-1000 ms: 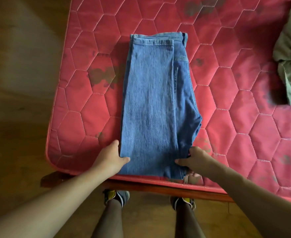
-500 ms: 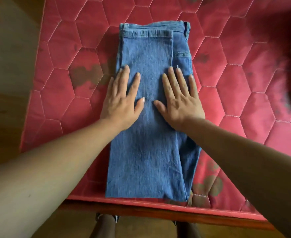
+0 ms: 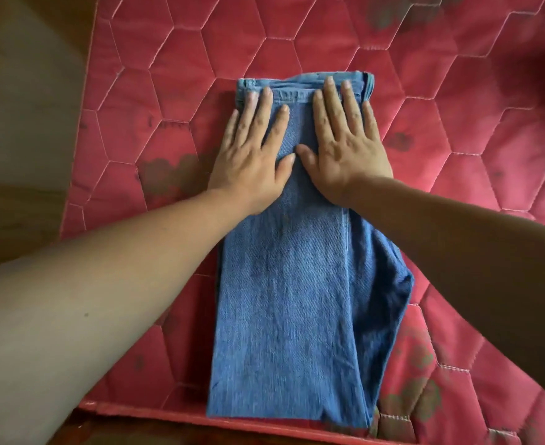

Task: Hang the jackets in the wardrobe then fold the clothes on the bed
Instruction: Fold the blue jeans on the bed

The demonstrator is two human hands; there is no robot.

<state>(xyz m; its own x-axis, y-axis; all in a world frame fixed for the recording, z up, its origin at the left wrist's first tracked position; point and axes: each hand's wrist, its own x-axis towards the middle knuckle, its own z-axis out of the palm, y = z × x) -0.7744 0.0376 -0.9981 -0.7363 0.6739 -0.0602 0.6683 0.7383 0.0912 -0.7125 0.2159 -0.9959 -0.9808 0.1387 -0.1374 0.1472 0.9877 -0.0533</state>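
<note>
A pair of blue jeans (image 3: 290,300) lies folded lengthwise on the red quilted mattress (image 3: 425,91), its waistband at the far end and its near end at the mattress's front edge. My left hand (image 3: 251,152) lies flat, fingers spread, on the far left part of the jeans just below the waistband. Beside it, thumbs almost touching, my right hand (image 3: 345,142) presses flat on the far right part, fingertips reaching the waistband. Neither hand grips the fabric.
The mattress has dark stains and a hexagon stitch pattern. Its left edge (image 3: 81,130) borders a brown wooden floor (image 3: 17,123). The front edge (image 3: 155,411) of the bed runs along the bottom of the view.
Both flat hands have slid from the near end of the jeans, over the middle, up to the waistband. The view has moved closer over the bed; the green garment at right is out of view.
</note>
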